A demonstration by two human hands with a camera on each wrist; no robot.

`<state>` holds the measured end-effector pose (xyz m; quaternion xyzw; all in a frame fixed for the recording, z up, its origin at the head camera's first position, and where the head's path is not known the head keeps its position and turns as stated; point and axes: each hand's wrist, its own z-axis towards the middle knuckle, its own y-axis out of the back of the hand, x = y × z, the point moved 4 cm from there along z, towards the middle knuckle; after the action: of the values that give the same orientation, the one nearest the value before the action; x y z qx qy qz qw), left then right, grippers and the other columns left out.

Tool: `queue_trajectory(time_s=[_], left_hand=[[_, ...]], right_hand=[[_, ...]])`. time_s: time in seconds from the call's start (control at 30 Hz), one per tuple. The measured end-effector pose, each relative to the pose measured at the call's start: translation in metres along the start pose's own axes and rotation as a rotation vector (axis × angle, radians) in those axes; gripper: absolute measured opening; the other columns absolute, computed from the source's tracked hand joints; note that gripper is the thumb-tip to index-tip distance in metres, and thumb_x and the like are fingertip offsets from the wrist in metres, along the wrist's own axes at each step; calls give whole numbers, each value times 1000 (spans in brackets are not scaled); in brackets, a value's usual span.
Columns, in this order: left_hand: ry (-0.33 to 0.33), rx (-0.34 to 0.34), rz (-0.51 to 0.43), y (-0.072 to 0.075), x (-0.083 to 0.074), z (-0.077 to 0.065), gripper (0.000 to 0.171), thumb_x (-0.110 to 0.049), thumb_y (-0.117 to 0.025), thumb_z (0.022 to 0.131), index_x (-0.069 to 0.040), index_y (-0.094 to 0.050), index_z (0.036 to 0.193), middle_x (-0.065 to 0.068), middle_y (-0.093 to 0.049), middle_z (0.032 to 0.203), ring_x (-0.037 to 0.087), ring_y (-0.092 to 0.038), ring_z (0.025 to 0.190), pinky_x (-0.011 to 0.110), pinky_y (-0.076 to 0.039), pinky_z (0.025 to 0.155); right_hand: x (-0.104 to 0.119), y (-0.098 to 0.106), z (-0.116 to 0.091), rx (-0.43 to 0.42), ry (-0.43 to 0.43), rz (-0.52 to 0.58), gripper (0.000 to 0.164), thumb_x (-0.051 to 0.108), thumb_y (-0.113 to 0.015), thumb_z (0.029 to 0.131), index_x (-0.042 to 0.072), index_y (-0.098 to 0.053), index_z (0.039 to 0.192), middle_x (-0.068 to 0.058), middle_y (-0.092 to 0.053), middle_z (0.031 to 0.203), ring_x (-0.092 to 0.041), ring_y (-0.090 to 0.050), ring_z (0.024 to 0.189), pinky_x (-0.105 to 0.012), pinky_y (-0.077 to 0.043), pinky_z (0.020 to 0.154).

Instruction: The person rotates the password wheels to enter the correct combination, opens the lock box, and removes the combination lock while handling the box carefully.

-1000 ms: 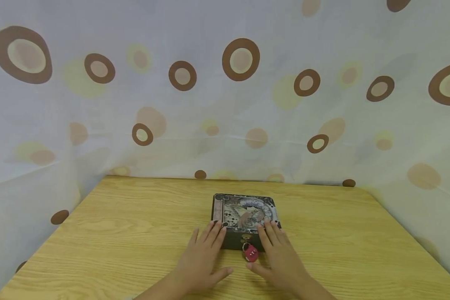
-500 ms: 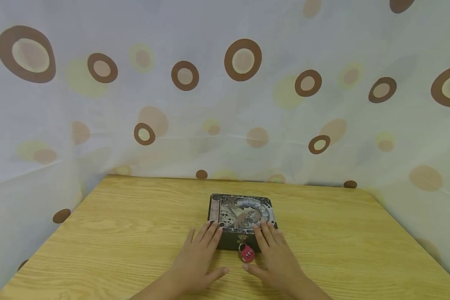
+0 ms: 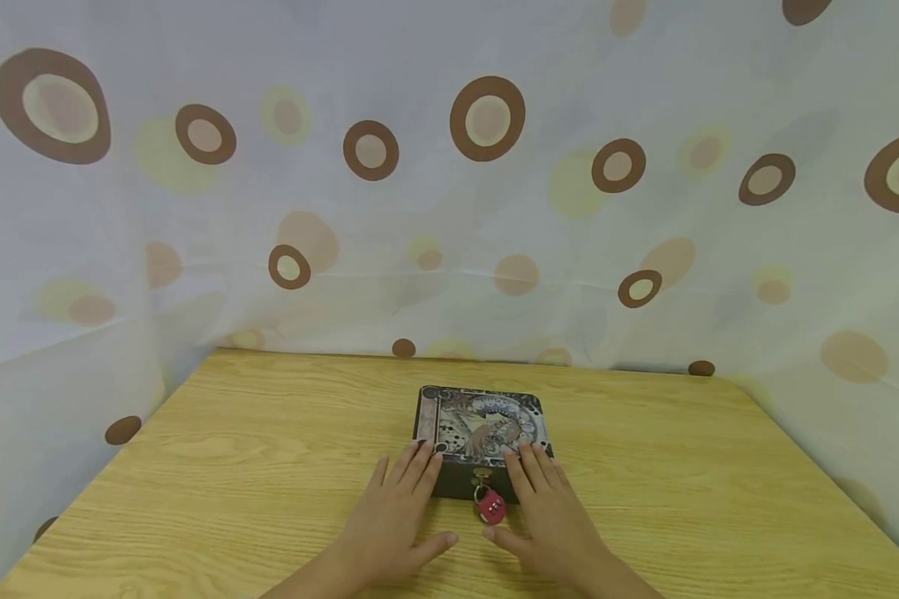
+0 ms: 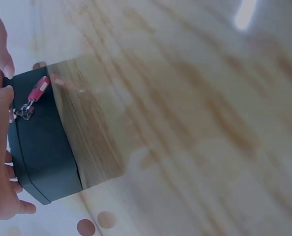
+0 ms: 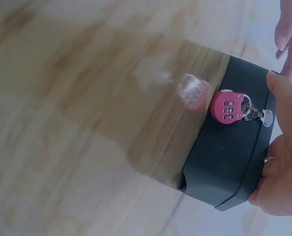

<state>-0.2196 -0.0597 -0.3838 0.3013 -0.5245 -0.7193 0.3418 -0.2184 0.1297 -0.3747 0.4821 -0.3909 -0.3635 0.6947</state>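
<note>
A dark box with an ornate printed lid (image 3: 487,416) lies on the table, its plain dark front (image 5: 224,152) facing me. From the metal clasp (image 5: 267,118) at the middle of that front hangs a pink three-dial padlock (image 3: 490,506), also plain in the left wrist view as a padlock (image 4: 38,89). My left hand (image 3: 389,520) rests straight fingertips on the lid's near left corner. On the near right part, my right hand (image 3: 558,520) does the same. Both thumbs stick inward, the right one close to the padlock in the head view.
The wood-grain table (image 3: 270,449) extends on both sides of the box. A pale curtain (image 3: 449,216) with brown rings and spots hangs behind the table and along both sides. The tabletop (image 4: 185,118) looks glossy in the wrist views and reflects the box.
Box, padlock and both hands have shifted slightly to the left together, mostly in the first half second. The fingers stay on the lid in the same pose.
</note>
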Motion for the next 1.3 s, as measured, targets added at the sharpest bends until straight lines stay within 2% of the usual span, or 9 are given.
queue_trajectory(time_s=[0.6,0.9,1.0,1.1,1.23,1.3], left_hand=[[9,-10,12,1,-3,-1,77,-57,-47,88,-4,-33,142,14,-31,150,31,-26,139,56,-30,106],[33,-28,24,5,-7,3,70,-53,-48,89,-4,-40,138,15,-36,146,32,-30,136,51,-32,107],[11,-82,47,6,-10,4,65,-51,-52,88,-4,-47,133,16,-40,143,33,-35,133,49,-35,105],[-30,-201,66,7,-14,4,58,-47,-59,85,-4,-56,124,16,-48,136,32,-43,126,46,-40,101],[-96,-389,47,10,-22,2,47,-39,-69,78,-4,-64,109,12,-59,117,25,-54,109,38,-48,91],[-117,-427,12,10,-26,1,42,-36,-71,77,-4,-66,105,9,-60,109,21,-56,102,35,-50,86]], right_hand=[[-1,4,-1,1,29,-10,82,49,-61,83,-3,-33,140,-26,-28,147,-41,-24,137,-58,-25,107],[-3,5,0,-2,26,14,72,32,-65,84,-3,-34,140,-27,-29,147,-44,-25,136,-59,-24,107],[-2,8,-1,-21,33,33,70,30,-66,83,-3,-37,138,-26,-32,145,-44,-27,134,-59,-26,107],[0,12,-2,-62,41,44,66,27,-69,81,-2,-43,135,-24,-38,142,-43,-33,131,-57,-30,105],[6,19,-5,-208,69,42,54,18,-74,76,-2,-56,122,-18,-54,127,-35,-49,118,-50,-42,97],[8,21,-7,-301,84,54,44,13,-77,72,0,-62,112,-14,-60,116,-28,-55,109,-44,-48,91]])
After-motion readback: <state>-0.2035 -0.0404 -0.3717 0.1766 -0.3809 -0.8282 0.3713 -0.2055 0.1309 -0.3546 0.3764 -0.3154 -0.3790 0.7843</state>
